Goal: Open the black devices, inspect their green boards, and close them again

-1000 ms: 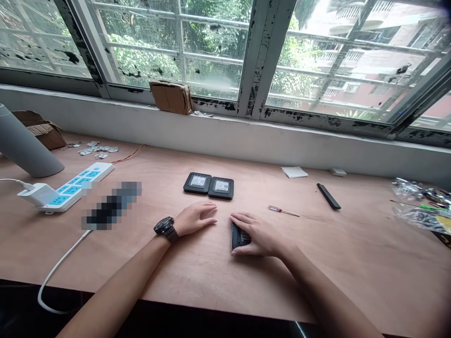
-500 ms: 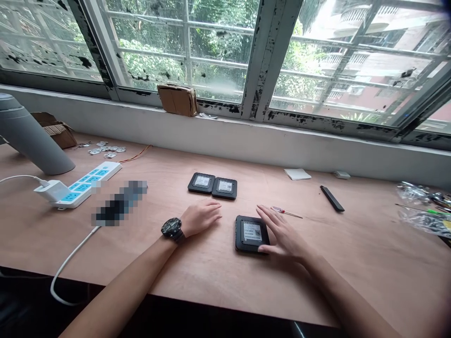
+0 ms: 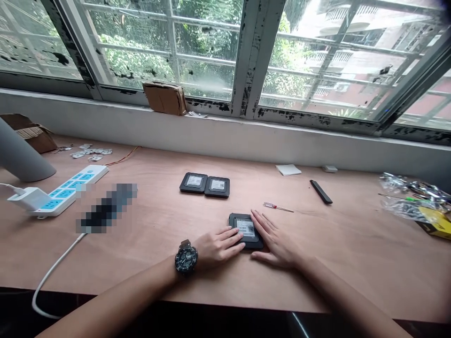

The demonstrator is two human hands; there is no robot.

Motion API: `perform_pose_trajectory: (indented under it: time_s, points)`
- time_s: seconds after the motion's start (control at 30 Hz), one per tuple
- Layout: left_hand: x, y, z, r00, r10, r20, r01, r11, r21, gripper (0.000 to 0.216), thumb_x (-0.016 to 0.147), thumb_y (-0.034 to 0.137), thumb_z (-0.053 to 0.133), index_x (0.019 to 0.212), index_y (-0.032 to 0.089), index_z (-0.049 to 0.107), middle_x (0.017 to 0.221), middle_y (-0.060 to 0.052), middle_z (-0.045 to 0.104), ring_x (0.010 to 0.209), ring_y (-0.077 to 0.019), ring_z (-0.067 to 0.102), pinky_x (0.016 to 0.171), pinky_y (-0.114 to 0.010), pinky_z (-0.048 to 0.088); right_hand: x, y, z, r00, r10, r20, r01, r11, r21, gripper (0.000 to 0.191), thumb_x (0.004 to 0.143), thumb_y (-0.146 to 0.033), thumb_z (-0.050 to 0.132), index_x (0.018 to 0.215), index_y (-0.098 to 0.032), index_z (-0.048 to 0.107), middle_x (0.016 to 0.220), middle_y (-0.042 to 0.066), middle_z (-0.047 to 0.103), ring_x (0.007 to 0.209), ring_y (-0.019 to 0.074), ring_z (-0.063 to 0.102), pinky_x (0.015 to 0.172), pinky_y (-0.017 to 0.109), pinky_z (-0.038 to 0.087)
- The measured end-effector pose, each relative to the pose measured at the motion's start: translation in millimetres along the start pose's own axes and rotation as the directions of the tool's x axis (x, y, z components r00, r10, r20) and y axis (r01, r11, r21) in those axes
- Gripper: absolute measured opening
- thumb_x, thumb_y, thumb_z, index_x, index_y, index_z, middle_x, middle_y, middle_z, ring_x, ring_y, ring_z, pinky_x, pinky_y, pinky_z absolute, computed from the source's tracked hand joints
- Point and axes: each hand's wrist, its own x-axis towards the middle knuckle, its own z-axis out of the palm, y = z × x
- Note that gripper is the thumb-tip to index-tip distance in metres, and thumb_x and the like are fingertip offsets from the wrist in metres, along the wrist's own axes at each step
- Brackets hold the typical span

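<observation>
Daylight enters through the window [image 3: 255,56] across the top of the frame and is the main visible light source. The scene is bright overall. The pale building [image 3: 352,47] at upper right is overexposed, with detail partly washed out, and the glass shows a light haze. The bench [image 3: 317,267] is evenly lit, with soft, low-contrast shadows beneath the left hand [image 3: 218,246] and right hand [image 3: 278,244]. The band below the bench front [image 3: 141,319] falls almost to black along the bottom of the frame. Wide-angle distortion bends and tilts straight lines towards the edges. A pixelated patch [image 3: 105,209] left of centre obscures detail.
</observation>
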Motion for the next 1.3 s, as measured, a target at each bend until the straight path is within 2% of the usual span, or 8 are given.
perform_pose_trajectory:
  time_s: [0.3,0.63,0.8,1.03,1.13,1.2,1.3]
  points:
    - [-1.0,6.1,0.3,0.997,-0.005,0.071,0.002,0.999,0.052,0.034,0.102,0.01,0.046,0.134,0.008,0.057,0.138,-0.02,0.062,0.132,-0.0308,0.058,0.108,-0.045,0.052,-2.3,2.0,3.0,0.998,0.002,0.065,-0.004,1.0,0.03,0.091,0.095,-0.059,0.056,0.164,-0.021,0.009,0.17,0.014,0.004,0.156,0.0348,0.01,0.124,0.056,0.025]
    - [1.0,9.7,-1.2,0.995,-0.047,0.088,0.044,0.998,0.034,0.033,0.103,0.01,0.044,0.133,0.006,0.057,0.137,-0.021,0.062,0.132,-0.0309,0.057,0.109,-0.043,0.052,-3.6,-1.8,-0.6,0.995,0.051,0.089,-0.058,0.996,0.069,0.088,0.095,-0.059,0.055,0.164,-0.024,0.011,0.17,0.011,0.005,0.155,0.0343,0.014,0.124,0.054,0.028]
    - [2.2,9.3,-3.1,0.995,-0.061,0.074,0.059,0.998,0.019,0.032,0.104,0.011,0.042,0.133,0.008,0.057,0.137,-0.02,0.062,0.133,-0.0284,0.057,0.109,-0.042,0.052,-3.4,-2.9,-0.7,0.996,0.048,0.073,-0.053,0.996,0.066,0.087,0.095,-0.058,0.056,0.163,-0.026,0.012,0.17,0.01,0.008,0.155,0.0351,0.016,0.124,0.055,0.028]
    - [-0.2,6.9,0.1,0.994,-0.07,0.087,0.073,0.997,-0.027,0.032,0.103,0.011,0.045,0.132,0.008,0.059,0.138,-0.019,0.062,0.134,-0.0297,0.056,0.11,-0.041,0.051,-2.0,-0.8,0.6,0.999,0.02,0.05,-0.022,0.999,0.039,0.088,0.095,-0.059,0.056,0.163,-0.025,0.013,0.17,0.012,0.009,0.154,0.0359,0.019,0.122,0.055,0.03]
    - [-7.7,-6.1,-0.6,0.994,-0.09,0.06,0.094,0.992,-0.078,0.032,0.102,0.01,0.045,0.13,0.011,0.062,0.139,-0.016,0.062,0.134,-0.0261,0.056,0.111,-0.039,0.05,-5.5,1.4,0.8,1.0,-0.002,-0.002,0.002,1.0,0.016,0.084,0.094,-0.058,0.056,0.162,-0.024,0.02,0.168,0.012,0.02,0.15,0.0365,0.03,0.118,0.055,0.035]
    - [-14.1,-18.6,-3.7,0.987,-0.161,0.023,0.163,0.983,-0.081,0.031,0.101,0.013,0.047,0.127,0.014,0.064,0.138,-0.014,0.063,0.131,-0.0252,0.059,0.109,-0.039,0.052,-9.4,4.0,2.7,0.998,0.005,-0.069,-0.005,1.0,0.008,0.073,0.097,-0.051,0.053,0.16,-0.024,0.028,0.162,0.012,0.036,0.142,0.0349,0.043,0.113,0.054,0.041]
    - [-20.3,-34.8,-9.6,0.956,-0.293,0.002,0.292,0.953,-0.077,0.027,0.101,0.025,0.054,0.122,0.015,0.068,0.133,-0.014,0.067,0.125,-0.027,0.062,0.108,-0.042,0.052,-11.3,11.3,5.8,0.981,0.05,-0.187,-0.055,0.998,-0.02,0.051,0.103,-0.037,0.044,0.153,-0.026,0.042,0.143,0.011,0.06,0.123,0.0321,0.059,0.104,0.053,0.047]
